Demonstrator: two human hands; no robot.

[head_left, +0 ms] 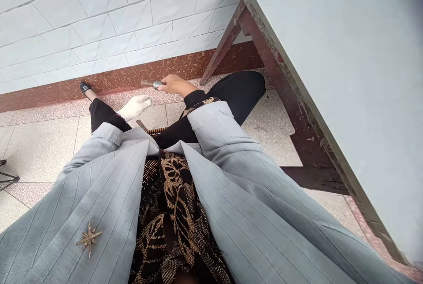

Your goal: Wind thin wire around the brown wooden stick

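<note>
Tiled wall (99, 20) runs beyond both sets of fingers, reddish-brown band along its base. Table (357, 55), pale top, is right of the right fingers; its wooden leg (224, 42) stands nearer them. Speckled floor (42, 143) lies beneath both. Grey pinstriped jacket (251, 204) is on the near side of the hands; black trousers (241, 90) run just beside the right wrist. Dark shoe (85, 88) is left of and beyond the left fingers.

Left hand (134, 107): white glove, fingers look pressed together; can't tell if they grip anything, underside hidden. Right hand (175, 85): bare, fingers pinching a short rod (157, 85) at its silvery ribbed section. Rod's brownish end sticks out left of those fingers, just beyond the gloved ones. Brown stub (142, 125) sits just nearside of the left fingers.
</note>
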